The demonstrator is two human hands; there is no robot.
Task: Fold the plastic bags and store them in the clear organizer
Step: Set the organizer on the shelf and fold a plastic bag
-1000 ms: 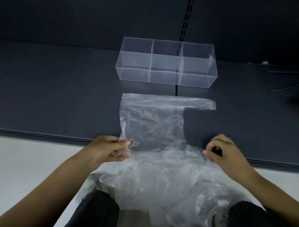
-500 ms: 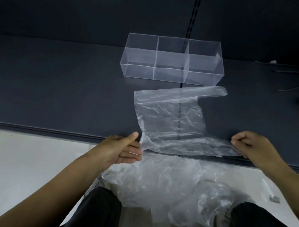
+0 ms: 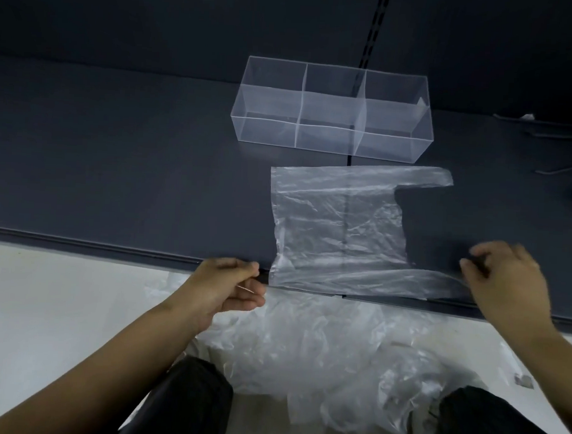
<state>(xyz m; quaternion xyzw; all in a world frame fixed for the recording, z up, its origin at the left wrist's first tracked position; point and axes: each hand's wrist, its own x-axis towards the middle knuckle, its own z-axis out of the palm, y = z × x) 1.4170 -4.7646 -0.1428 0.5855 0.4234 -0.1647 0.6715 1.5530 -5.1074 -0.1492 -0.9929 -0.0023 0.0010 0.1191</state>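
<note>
A clear plastic bag (image 3: 338, 225) lies spread flat on the dark surface, one handle pointing right at the far side and the other along the near edge. My left hand (image 3: 230, 288) sits just left of the bag's near corner, fingers loosely curled, with a small gap between it and the plastic. My right hand (image 3: 508, 282) is blurred over the end of the near handle; whether it grips the plastic I cannot tell. The clear organizer (image 3: 392, 149), with three compartments that look empty, stands just beyond the bag.
A crumpled heap of clear plastic bags (image 3: 321, 356) lies on the pale floor between my knees. The dark surface's front edge (image 3: 96, 246) runs across in front of me. Thin metal rods (image 3: 562, 168) lie at the far right.
The bag has been drawn flat and straight on the dark surface. My left hand has come off its near corner, and my right hand has shifted slightly right at the handle end.
</note>
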